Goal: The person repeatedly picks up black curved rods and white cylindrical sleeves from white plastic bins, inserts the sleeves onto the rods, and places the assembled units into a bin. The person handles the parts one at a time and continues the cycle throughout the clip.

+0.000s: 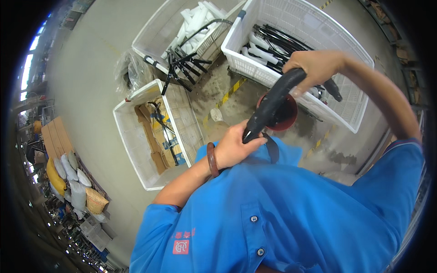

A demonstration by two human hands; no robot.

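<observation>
My left hand (234, 144) is closed round the lower, shiny end of a black bent tube (266, 109), close to my body. A thick, dull black sleeve that looks like foam covers much of the tube. Farther up and to the right, my right hand (314, 68) grips the same tube from above, thumb on the near side. Another dark end (333, 89) shows beyond the right hand, angled down; the fingers hide how it joins. Under the tube stands a dark red bucket (290, 119) with a dark inside, partly covered by the tube.
A white crate (337, 34) at the far right holds black bars and white-wrapped pieces. Another crate (152, 27) at the far left holds white-wrapped parts, with black branched frames (182, 68) at its edge. A third crate (132, 157) on the left contains cardboard and thin black bars.
</observation>
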